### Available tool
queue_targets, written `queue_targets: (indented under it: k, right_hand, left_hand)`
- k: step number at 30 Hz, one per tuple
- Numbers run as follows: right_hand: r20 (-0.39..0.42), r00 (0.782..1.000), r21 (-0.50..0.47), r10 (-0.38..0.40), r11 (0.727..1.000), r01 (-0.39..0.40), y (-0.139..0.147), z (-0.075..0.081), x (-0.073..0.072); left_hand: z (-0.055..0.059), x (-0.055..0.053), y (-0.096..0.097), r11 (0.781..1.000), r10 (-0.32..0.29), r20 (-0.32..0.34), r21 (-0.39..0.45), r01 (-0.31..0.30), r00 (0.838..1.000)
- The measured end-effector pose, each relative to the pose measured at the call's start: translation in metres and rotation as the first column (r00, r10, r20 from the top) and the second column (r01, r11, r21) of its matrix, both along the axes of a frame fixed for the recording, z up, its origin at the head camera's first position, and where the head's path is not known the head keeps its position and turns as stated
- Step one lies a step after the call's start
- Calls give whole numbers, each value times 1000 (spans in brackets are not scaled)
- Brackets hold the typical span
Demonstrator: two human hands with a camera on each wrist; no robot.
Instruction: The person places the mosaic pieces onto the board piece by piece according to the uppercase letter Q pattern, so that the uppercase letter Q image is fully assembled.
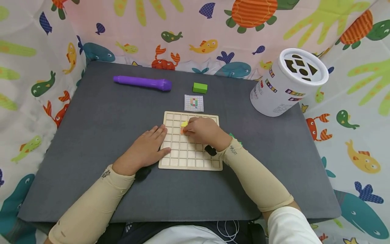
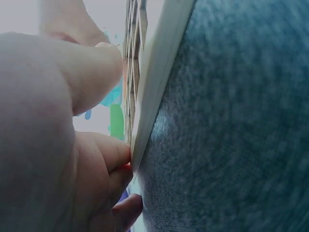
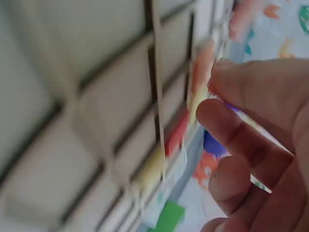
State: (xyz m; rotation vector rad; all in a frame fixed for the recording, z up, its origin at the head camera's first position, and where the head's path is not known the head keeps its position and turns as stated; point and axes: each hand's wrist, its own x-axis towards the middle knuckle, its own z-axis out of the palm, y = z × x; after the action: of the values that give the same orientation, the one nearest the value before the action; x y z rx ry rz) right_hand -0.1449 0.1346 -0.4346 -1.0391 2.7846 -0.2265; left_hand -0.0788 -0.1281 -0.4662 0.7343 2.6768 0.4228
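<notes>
A wooden grid board [image 1: 190, 162] lies flat on the grey table. My left hand [image 1: 148, 145] rests at its left edge, fingers straight and thumb on the corner squares. Over the upper part of the board, my right hand [image 1: 202, 130] has thumb and index fingertips brought together at a small orange tile [image 1: 182, 130], which they seem to pinch; the fingers partly hide it. Just above that sits a yellow tile [image 1: 184, 124]. From the right wrist view, a red tile [image 3: 176, 133] and another yellowish tile [image 3: 153, 166] also show in the grid, blurred.
Beyond the board lie a printed pattern card [image 1: 193, 103] and a green block [image 1: 199, 88]. A purple microphone-shaped stick [image 1: 141, 82] lies back left. At back right stands a white canister [image 1: 275, 93] with shaped holes in its lid. Green pieces [image 1: 231, 135] peek out beside my right wrist.
</notes>
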Motion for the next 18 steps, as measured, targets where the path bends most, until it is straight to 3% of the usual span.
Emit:
queue_targets:
  k: [4, 6, 10, 14, 18]
  right_hand:
    - [64, 989, -8, -131, 991, 131, 40, 20, 5]
    - [101, 971, 6, -218, 976, 219, 65, 27, 10]
    - [154, 931, 26, -331, 943, 331, 111, 26, 25]
    - [145, 936, 54, -320, 948, 315, 142, 17, 44]
    - [61, 963, 60, -263, 964, 259, 158, 10, 59]
  left_hand:
    - [4, 0, 3, 1000, -5, -1, 10, 5, 1000]
    - [4, 0, 4, 1000, -9, -7, 15, 9, 1000]
    - [3, 0, 3, 1000, -13, -11, 20, 13, 1000]
    - [0, 0, 3, 1000, -11, -3, 9, 11, 1000]
    - [-1, 1, 4, 1000, -6, 1, 8, 6, 1000]
